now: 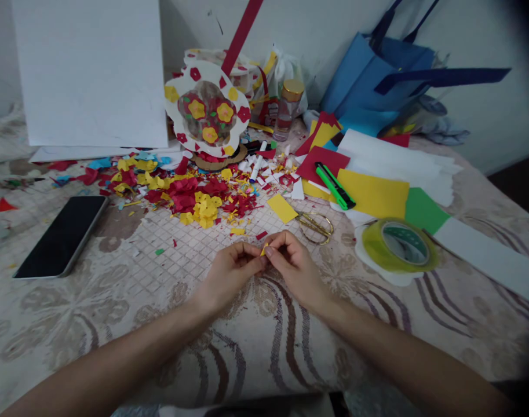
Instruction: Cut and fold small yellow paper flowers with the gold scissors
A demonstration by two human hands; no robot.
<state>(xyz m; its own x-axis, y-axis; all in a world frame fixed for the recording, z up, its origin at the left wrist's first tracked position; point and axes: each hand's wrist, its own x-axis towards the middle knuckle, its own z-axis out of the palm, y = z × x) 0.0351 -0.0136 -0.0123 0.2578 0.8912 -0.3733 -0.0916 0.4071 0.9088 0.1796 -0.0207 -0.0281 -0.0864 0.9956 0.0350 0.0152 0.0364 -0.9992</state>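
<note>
Near the middle of the table, a small piece of yellow paper (264, 249) is pinched between the fingertips of both hands. My left hand (236, 267) closes on it from the left, and my right hand (294, 266) holds it from the right, thumb on top. Just beyond my right hand lie gold-handled scissors (315, 227) with a yellow paper rectangle (283, 208) at their blades. A pile of yellow paper flowers (205, 209) and red paper flowers (183, 194) sits beyond my left hand.
A phone (62, 236) lies at the left. Tape (398, 244), a green cutter (334, 185) and coloured paper (372, 192) are at the right. Behind stand a flower-decorated lantern (207, 110), a glass bottle (287, 111), a white board (92, 75) and a blue bag (368, 75).
</note>
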